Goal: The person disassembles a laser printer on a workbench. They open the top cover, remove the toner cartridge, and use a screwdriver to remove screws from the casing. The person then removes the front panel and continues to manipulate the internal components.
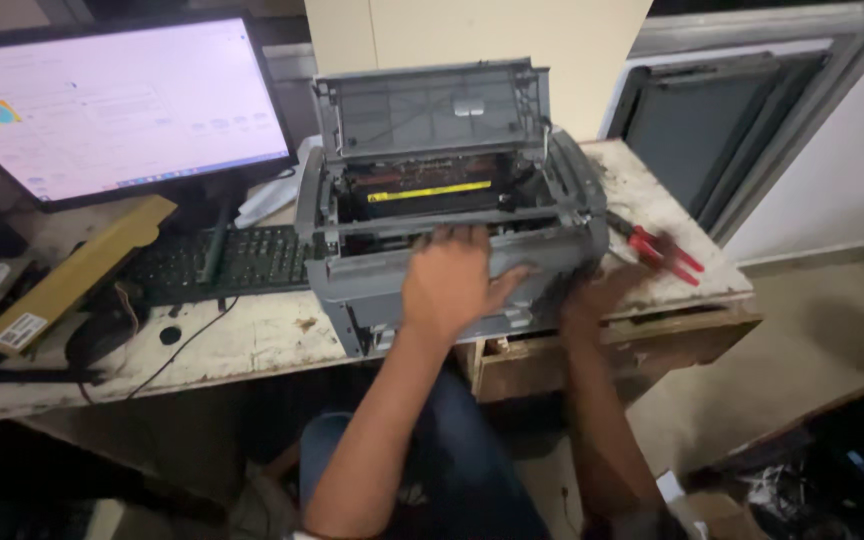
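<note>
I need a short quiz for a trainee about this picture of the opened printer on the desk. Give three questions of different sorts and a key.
1. True or false: the lid of the grey printer is raised.
2. Which tool lies on the desk to the right of the printer? A) red-handled pliers B) a hammer C) a tape measure
3. Fill in: the left hand rests on the printer's ____ edge, while the right hand is at its lower right corner.

Key:
1. True.
2. A.
3. Front. The fingers reach over it toward the open inside, where a yellow strip shows.
</note>
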